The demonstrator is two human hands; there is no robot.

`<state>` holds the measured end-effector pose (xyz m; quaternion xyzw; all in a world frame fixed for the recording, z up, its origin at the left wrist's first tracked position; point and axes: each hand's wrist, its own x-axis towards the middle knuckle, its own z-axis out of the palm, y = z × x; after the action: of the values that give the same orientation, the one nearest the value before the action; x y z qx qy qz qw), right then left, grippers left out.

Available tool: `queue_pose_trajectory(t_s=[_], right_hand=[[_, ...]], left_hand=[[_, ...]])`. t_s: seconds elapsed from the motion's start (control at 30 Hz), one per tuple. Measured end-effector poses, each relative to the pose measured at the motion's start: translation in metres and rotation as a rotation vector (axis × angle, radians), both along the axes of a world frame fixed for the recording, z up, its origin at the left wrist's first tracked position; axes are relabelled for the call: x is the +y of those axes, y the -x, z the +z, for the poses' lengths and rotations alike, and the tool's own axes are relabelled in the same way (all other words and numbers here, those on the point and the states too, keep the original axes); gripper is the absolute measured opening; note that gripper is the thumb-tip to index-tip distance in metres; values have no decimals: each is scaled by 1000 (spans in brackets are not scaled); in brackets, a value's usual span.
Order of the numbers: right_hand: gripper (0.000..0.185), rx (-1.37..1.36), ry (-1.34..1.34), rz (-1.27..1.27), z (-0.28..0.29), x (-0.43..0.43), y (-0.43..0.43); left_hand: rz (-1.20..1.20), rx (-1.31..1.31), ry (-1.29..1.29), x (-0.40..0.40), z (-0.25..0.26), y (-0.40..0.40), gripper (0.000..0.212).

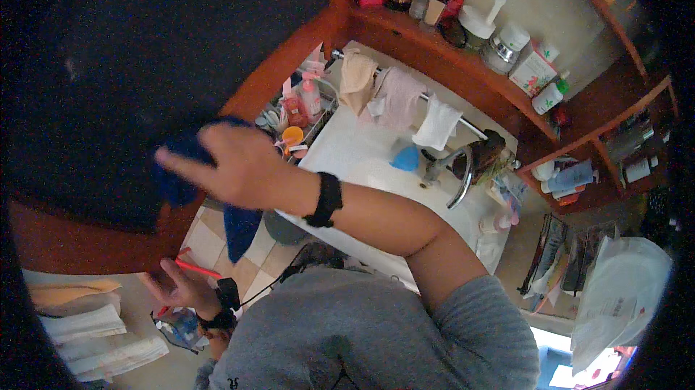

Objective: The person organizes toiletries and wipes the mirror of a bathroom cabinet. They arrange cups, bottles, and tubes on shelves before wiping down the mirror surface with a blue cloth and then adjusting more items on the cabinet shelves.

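Note:
My right hand (233, 165) presses a dark blue cloth (244, 230) against a large dark panel (108, 64) with a reddish wood frame (271, 67). One finger points out to the left, and a corner of the cloth hangs below the hand. Lower down, my left hand (184, 287) is beside the frame's lower edge, its fingers apart and no object visible in it; whether it touches the frame cannot be told. Black bands are on both wrists.
A white washbasin (364, 156) with a curved metal tap (464, 178) lies to the right, small cloths (402, 94) hanging on a rail behind it. Bottles and jars line a wooden shelf (434, 37). Pink bottles (309, 97) stand in a wire rack. Towels (108, 352) hang at lower left.

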<state>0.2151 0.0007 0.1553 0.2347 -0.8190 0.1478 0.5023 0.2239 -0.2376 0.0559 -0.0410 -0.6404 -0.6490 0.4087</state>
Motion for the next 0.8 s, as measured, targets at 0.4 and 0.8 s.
queue_pose_trajectory(t_s=[0.4, 0.8], right_hand=[[32, -23, 362, -437, -27, 86, -66], [19, -596, 866, -841, -199, 161, -280]], left_hand=[[-180, 175, -17, -20, -79, 43, 37], [-833, -59, 979, 111, -132, 45, 25]])
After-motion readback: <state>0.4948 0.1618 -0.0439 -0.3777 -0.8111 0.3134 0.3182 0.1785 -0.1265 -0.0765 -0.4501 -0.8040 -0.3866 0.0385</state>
